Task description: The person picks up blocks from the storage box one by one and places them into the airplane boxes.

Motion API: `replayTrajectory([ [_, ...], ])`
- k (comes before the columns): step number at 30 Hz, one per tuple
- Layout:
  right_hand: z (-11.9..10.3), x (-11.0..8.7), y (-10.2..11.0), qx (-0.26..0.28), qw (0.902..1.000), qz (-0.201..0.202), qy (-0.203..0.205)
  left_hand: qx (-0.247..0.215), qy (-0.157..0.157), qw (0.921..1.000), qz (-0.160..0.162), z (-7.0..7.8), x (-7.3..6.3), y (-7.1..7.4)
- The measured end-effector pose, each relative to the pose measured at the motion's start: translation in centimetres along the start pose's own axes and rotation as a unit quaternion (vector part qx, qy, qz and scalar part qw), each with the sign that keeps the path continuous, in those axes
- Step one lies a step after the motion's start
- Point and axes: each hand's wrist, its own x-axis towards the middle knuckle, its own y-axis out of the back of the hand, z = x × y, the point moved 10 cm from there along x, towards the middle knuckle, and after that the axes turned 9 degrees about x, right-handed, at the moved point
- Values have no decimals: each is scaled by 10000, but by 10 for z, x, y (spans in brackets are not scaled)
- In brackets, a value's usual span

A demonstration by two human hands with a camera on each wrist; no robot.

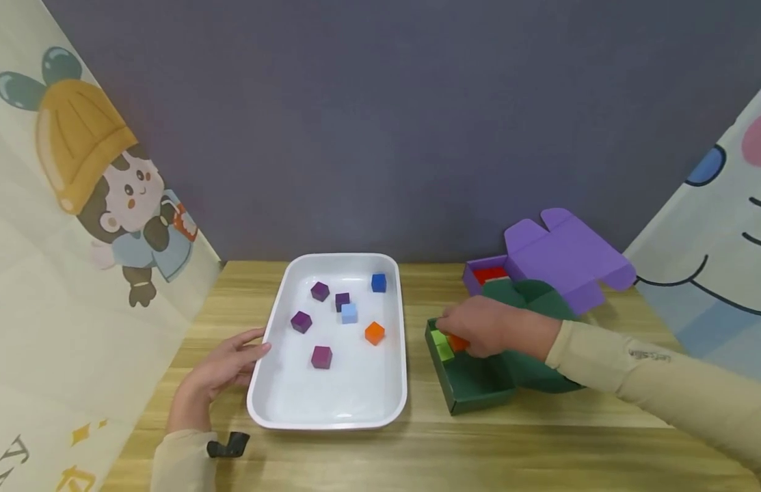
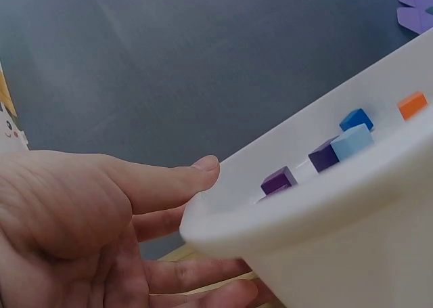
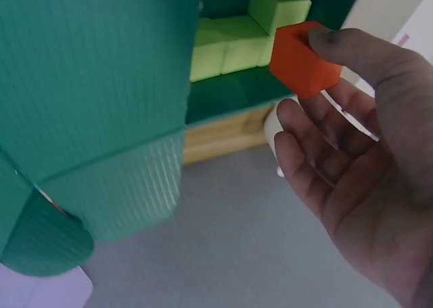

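Note:
My right hand [image 1: 478,324] is over the green box [image 1: 478,403] and pinches an orange cube [image 3: 304,61] between thumb and fingers. Its other fingers are loosely bent. Several lime-green cubes [image 3: 233,44] sit in the box right beside the held cube. At the left side of the white tray [image 1: 266,410], my left hand [image 1: 223,365] has its thumb tip at the rim and its other fingers relaxed, partly below the rim. Inside the tray are several purple cubes [image 1: 321,357], a light blue cube [image 1: 349,313], a dark blue cube [image 1: 379,283] and another orange cube [image 1: 375,333].
Behind the green box stands a purple box [image 1: 565,253] with its lid folded back and red cubes [image 1: 489,274] inside. The green lid [image 1: 534,369] lies open to the right, under my right forearm. A grey wall [image 1: 380,137] rises behind the wooden table [image 1: 331,461].

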Motion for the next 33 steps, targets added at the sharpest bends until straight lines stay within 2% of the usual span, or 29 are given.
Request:
replayTrajectory([
  [6, 8, 5, -19, 2, 9999, -162, 6, 40, 97, 9999, 81, -3, -1, 1],
  [15, 15, 12, -30, -130, 9992, 106, 375, 32, 124, 9999, 83, -1, 2, 1],
  [27, 23, 21, -45, -86, 9998, -73, 174, 14, 70, 10000, -62, -2, 1, -2],
  [30, 24, 22, -45, -336, 9993, 10, 178, 24, 49, 10000, -58, -2, 2, -1],
  [33, 28, 22, -42, -549, 9985, 58, -9, 53, 74, 10000, -12, -1, 2, 0],
])
